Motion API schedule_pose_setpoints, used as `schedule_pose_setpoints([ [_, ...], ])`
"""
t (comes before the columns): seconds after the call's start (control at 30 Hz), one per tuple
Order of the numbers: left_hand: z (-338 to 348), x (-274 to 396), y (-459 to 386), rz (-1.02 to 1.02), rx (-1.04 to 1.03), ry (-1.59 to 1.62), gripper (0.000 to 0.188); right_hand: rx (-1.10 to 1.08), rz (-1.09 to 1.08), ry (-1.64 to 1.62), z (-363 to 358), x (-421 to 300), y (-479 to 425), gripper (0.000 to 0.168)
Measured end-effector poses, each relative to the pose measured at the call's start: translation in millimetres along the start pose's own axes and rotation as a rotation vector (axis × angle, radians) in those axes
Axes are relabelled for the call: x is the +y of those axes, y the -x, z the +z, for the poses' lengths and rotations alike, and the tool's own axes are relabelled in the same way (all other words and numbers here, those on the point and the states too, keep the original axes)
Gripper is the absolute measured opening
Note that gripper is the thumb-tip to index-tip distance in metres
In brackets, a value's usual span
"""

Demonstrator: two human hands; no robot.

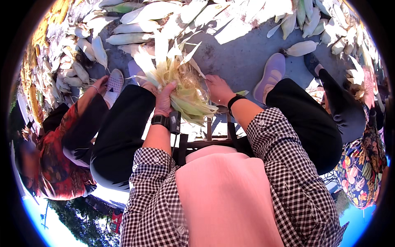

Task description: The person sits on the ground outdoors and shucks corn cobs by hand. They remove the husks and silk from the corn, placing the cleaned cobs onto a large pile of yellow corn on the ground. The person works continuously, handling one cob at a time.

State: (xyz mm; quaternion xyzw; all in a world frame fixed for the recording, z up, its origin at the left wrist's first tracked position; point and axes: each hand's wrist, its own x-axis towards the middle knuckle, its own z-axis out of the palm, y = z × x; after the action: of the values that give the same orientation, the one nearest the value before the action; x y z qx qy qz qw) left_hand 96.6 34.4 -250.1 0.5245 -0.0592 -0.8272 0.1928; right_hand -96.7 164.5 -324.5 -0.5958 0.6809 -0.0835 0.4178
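My left hand (pixel 164 99) grips a bundle of peeled-back corn husk (pixel 193 106), its thumb lying across the leaves. Pale dry leaves fan upward from it, and green-tinged ones hang below. Tangled corn silk (pixel 192 75) shows on its right side; whether a cob is inside is hidden. Close to that right side is my right hand (pixel 218 89), fingers bent, near the tip of a husk strip. Whether those fingers pinch anything is unclear. Both hands are above the ground between my knees.
Unhusked corn ears (pixel 132 38) lie heaped ahead, with more ears (pixel 334 27) at the right. Husked yellow cobs (pixel 33 98) are at the far left. One loose ear (pixel 301 48) rests on the grey ground (pixel 237 58). People sit close on both sides, a red sleeve (pixel 66 120) at left.
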Motion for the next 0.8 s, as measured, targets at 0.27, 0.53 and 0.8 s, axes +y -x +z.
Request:
schedule_pose_setpoints([
  [0.27,-41,-1,-16,-0.118,-0.144,-0.081,0.053,-0.218,-0.325,-0.454,-12,-48,-8,0.043],
  [0.53,-22,8,-10,-0.008,-0.081,-0.091,0.046,-0.258,0.218,-0.703,-41,18,-1,0.046],
  [0.8,-20,39,-4,0.098,-0.074,-0.091,0.041,-0.289,-0.049,0.528,-28,49,68,0.028],
])
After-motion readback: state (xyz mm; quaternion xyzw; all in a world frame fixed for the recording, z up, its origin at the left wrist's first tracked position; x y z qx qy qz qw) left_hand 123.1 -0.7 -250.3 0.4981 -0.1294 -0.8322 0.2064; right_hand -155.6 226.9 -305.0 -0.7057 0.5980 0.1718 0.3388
